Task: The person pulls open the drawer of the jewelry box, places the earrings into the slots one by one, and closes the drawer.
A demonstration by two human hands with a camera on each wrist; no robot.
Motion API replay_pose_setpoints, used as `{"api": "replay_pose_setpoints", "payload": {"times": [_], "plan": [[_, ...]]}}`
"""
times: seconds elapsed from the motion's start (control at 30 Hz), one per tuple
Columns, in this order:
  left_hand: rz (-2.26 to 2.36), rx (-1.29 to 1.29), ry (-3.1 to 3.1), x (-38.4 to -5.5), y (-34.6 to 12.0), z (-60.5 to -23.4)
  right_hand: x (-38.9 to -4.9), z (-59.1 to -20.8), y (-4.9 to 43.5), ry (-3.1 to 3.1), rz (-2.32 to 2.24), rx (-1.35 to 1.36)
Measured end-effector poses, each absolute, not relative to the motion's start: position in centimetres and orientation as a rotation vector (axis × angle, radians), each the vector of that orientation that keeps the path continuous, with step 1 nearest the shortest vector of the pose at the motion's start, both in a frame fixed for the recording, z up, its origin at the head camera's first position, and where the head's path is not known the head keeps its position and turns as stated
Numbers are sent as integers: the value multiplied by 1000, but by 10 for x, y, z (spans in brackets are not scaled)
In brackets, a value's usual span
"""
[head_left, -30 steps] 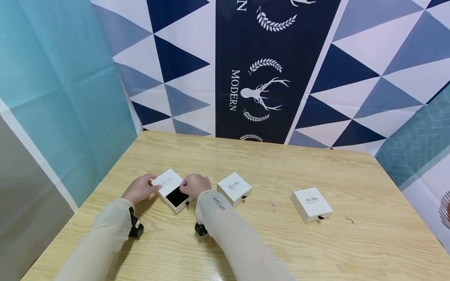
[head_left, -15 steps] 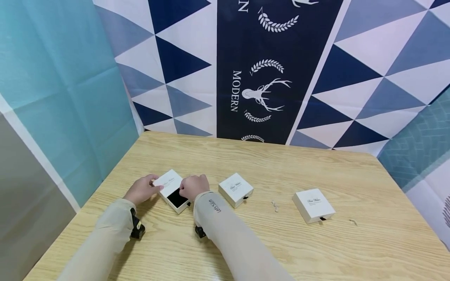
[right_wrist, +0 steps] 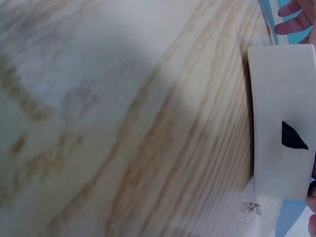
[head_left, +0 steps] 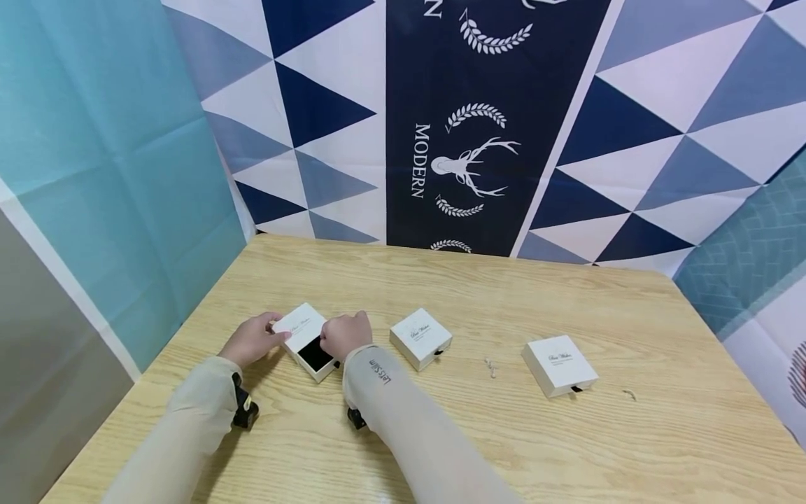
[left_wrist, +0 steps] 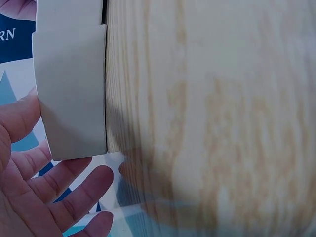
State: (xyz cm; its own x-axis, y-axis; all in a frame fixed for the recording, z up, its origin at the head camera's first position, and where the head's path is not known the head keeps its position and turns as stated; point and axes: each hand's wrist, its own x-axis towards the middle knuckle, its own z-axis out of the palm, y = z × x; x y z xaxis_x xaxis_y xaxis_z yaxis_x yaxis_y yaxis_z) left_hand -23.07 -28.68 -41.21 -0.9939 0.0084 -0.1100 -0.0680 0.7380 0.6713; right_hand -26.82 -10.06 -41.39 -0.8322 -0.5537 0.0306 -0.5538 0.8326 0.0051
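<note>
Box (head_left: 299, 323) is grasped at its closed end by the left hand (head_left: 255, 339), perhaps so that its sleeve is steadied while the pulled-out drawer (right_wrist: 276, 89) is worked at from the other end. Within that drawer, right of the grip, black lining (head_left: 314, 355) is exposed. The drawer's far side is overlapped by the right hand (head_left: 345, 336), whose fingers are curled; whether anything is pinched cannot be told, as the fingertips are hidden. Farther right of both hands, a middle box (head_left: 420, 338) and an outer box (head_left: 558, 365) are set closed, contents unseen. Small pale trinkets (head_left: 490, 367) are laid between them, possibly for easy reach.
</note>
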Motion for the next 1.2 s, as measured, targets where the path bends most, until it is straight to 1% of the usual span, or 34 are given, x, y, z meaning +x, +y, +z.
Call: {"api": "replay_pose_setpoints", "payload": {"times": [0.17,0.2,0.33,0.4,0.43,0.8,0.93,1.03,1.2], "plan": [[1101,-24,2846,-232,-288,-412,-269,-413,-99,-2995,44,864],[1101,-19,2844,-232,-288,-412,-273,-421,-99,-2973,65,864],[1100,-25,2833,-234,-288,-415,-271,-421,-96,-2970,85,858],[1097,-30,2829,-234,-288,-415,-271,-421,-96,-2966,92,865],[1094,-29,2829,-233,-288,-415,-266,-413,-96,-2994,77,869],[1064,-32,2847,-232,-286,-412,-266,-412,-90,-2944,46,978],[1059,-15,2845,-232,-285,-410,-269,-410,-81,-2859,142,1006],[1052,-20,2838,-232,-285,-410,-272,-405,-75,-2761,294,1047],[1037,-29,2841,-231,-285,-411,-273,-386,-64,-2624,431,1149]]}}
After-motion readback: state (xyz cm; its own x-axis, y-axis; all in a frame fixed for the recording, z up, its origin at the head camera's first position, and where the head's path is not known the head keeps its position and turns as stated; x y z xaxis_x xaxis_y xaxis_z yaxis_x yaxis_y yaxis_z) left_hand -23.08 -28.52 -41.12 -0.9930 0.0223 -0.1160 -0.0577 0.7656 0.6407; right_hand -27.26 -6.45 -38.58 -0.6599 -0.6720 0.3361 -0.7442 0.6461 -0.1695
